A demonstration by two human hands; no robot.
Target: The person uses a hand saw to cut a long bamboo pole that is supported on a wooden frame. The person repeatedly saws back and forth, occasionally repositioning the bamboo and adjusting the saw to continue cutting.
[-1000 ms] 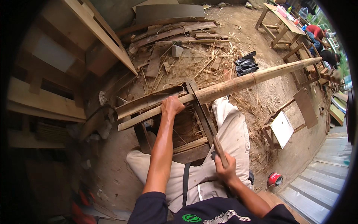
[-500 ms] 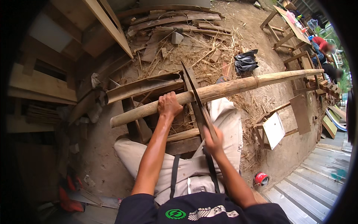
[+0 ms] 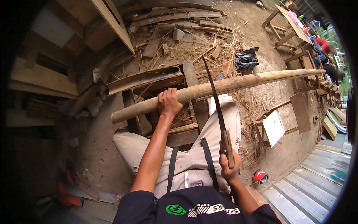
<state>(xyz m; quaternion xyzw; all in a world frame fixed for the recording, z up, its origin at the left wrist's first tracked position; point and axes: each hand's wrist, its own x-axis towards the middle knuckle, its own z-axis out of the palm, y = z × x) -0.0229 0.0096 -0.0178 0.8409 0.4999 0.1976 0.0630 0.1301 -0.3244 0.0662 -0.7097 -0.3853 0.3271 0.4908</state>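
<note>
A long tan bamboo pole [image 3: 238, 83] lies slanted across a low wooden stand [image 3: 194, 86], its near end at the left and its far end reaching toward the back right. My left hand [image 3: 169, 101] is closed over the pole, left of the stand's upright board. In my right hand [image 3: 229, 166] is the wooden handle of a handsaw [image 3: 214, 87], seen almost edge-on. Its long dark blade crosses in front of the pole, right of the board; I cannot tell whether it touches. My right hand is over my right thigh.
A split bamboo half [image 3: 145, 79] rests behind the pole. Wood scraps and shavings [image 3: 209, 48] cover the ground beyond, near a black plastic bag [image 3: 247, 58]. A red can [image 3: 261, 177] stands at the right by corrugated metal sheets [image 3: 305, 183]. Two people [image 3: 323, 46] are at the far right.
My right hand has drawn back toward me and to the right with the handsaw. The blade has shifted right along the pole. My left hand stays on the bamboo.
</note>
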